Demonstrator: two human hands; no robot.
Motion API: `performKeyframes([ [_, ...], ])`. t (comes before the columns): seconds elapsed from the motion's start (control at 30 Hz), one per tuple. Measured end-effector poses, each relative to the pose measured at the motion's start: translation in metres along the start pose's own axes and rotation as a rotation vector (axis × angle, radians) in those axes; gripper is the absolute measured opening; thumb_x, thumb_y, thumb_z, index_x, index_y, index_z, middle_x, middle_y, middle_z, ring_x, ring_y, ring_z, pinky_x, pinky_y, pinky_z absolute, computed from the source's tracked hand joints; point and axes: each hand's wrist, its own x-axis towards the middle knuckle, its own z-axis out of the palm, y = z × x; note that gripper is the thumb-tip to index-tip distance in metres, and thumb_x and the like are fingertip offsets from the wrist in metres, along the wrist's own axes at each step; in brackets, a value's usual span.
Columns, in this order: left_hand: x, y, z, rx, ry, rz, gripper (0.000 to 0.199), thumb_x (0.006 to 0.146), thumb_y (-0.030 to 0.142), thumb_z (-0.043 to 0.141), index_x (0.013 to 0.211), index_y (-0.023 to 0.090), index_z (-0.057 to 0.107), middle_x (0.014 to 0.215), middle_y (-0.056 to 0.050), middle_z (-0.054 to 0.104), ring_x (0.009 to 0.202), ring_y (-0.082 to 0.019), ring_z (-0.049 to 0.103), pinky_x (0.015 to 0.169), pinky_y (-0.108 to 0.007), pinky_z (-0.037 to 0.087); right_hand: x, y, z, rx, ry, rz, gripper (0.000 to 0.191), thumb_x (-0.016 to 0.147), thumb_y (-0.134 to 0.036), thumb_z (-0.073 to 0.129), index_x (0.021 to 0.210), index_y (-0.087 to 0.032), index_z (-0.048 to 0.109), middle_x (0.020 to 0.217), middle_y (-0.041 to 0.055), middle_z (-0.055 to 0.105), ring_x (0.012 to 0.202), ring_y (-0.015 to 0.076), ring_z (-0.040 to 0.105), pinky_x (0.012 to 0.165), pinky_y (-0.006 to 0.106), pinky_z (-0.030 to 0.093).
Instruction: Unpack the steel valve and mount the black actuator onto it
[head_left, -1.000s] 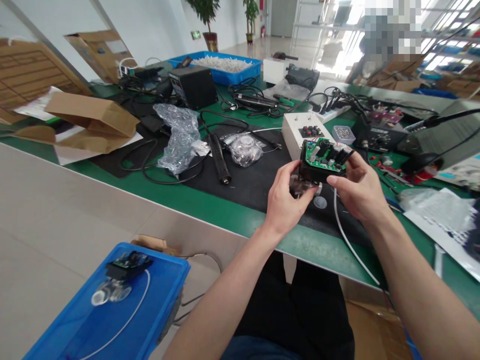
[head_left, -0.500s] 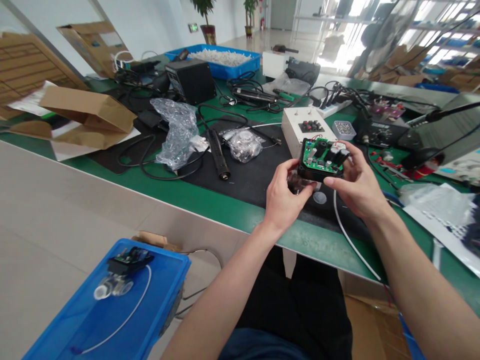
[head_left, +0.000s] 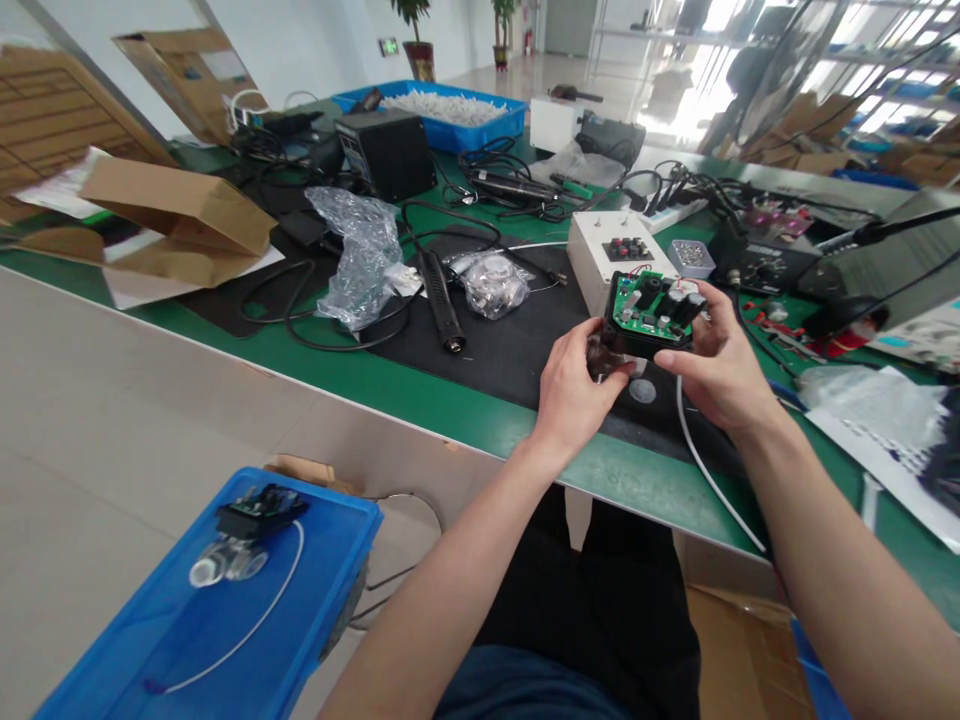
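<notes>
- Gripping the black box [head_left: 651, 347] and the fitting [head_left: 598, 360] under it with the curled fingers of the left hand [head_left: 574, 385]
- Clasping the right side of it with the right hand [head_left: 720, 365], with thumb on the front edge and fingers bent behind
- Holding it above the black mat [head_left: 502, 350], in front of the white box [head_left: 589, 270], with the green board [head_left: 637, 322] face up
- Trailing a white cable [head_left: 697, 463] toward the table's [head_left: 450, 415] front edge
- Showing a similar box [head_left: 259, 515] in the blue tray [head_left: 187, 640], lower left
</notes>
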Motion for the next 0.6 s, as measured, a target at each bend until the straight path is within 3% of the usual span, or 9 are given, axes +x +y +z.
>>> performKeyframes([
  [0.17,-0.0005,-0.0008,0.0007,0.023,-0.04,-0.006,0.059,0.085,0.022,0.084,0.137,0.024,0.056,0.137,-0.008,0.071,0.129,-0.027,0.066,0.109,-0.045,0.055,0.0012,-0.0032,-0.0028,0.0,-0.025,0.034,0.097,0.068,-0.012,0.095,0.153,-0.033,0.052,0.157,0.0025,0.06,0.15,0.0245,0.05,0.13,0.043,0.036],
  [0.3,-0.0021,-0.0004,-0.0004,0.02,-0.05,-0.001,0.062,0.084,0.021,0.083,0.139,0.023,0.055,0.137,-0.008,0.07,0.129,-0.027,0.065,0.111,-0.045,0.054,0.0014,-0.0025,-0.0046,-0.039,-0.037,0.01,0.092,0.07,-0.013,0.095,0.151,-0.033,0.056,0.16,0.0028,0.056,0.155,0.0259,0.044,0.134,0.043,0.028],
  [0.43,-0.0029,-0.0003,-0.0002,0.029,-0.044,0.02,0.066,0.084,0.021,0.083,0.142,0.022,0.052,0.142,-0.009,0.067,0.136,-0.028,0.06,0.116,-0.047,0.051,0.0008,-0.0005,-0.0049,-0.056,-0.053,0.017,0.093,0.071,-0.02,0.096,0.152,-0.036,0.054,0.161,0.0014,0.056,0.155,0.0284,0.045,0.134,0.047,0.03],
  [0.6,-0.0019,-0.0029,0.0034,0.071,-0.051,0.026,0.091,0.079,0.024,0.088,0.154,0.018,0.037,0.159,-0.016,0.05,0.152,-0.032,0.045,0.128,-0.05,0.041,0.0,0.0004,-0.0056,-0.092,-0.061,0.029,0.093,0.071,-0.031,0.096,0.152,-0.043,0.052,0.162,-0.0048,0.054,0.156,0.0312,0.045,0.133,0.052,0.034],
])
